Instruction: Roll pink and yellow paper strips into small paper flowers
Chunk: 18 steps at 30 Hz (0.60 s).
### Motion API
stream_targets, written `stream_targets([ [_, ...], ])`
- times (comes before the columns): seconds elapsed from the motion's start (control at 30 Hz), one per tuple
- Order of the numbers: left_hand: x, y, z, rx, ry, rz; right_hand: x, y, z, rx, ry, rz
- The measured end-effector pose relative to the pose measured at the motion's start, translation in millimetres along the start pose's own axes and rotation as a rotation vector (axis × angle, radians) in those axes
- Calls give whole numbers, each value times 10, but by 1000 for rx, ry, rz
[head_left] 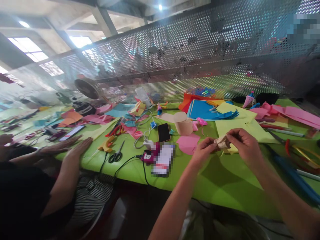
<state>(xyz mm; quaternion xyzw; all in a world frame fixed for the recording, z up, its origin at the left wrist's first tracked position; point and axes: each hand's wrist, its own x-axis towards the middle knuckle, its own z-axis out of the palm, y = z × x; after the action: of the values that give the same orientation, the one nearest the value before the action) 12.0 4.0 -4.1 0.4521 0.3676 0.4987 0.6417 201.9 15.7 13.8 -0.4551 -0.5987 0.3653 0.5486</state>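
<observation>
Both of my hands meet over the green table (180, 180), pinching a small crumpled piece of beige paper (222, 142) between them. My left hand (206, 150) is closed on the paper's left side. My right hand (243, 143) grips it from the right and above, fingers bent. A little yellow paper shows just below the held piece. Left of my hands lies a pink paper sheet (188, 143), with a beige paper roll (183, 123) standing behind it. A pale yellow sheet (240, 115) and a blue paper stack (208, 110) lie beyond my hands.
A phone with a lit screen (163, 159), a dark phone (164, 132), scissors (117, 154) and a yellow glue gun (106, 144) lie to the left with cables. A co-worker's hands (80, 148) rest on the table. A perforated metal screen (175, 56) stands behind.
</observation>
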Motion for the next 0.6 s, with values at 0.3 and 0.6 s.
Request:
stream_targets([
  [0.3, -23, 17, 46, 5, 70, 155, -33, -106, 6, 18, 167, -72],
  [0.6, 59, 173, 105, -15, 174, 94, -19, -144, -66, 18, 185, -80],
])
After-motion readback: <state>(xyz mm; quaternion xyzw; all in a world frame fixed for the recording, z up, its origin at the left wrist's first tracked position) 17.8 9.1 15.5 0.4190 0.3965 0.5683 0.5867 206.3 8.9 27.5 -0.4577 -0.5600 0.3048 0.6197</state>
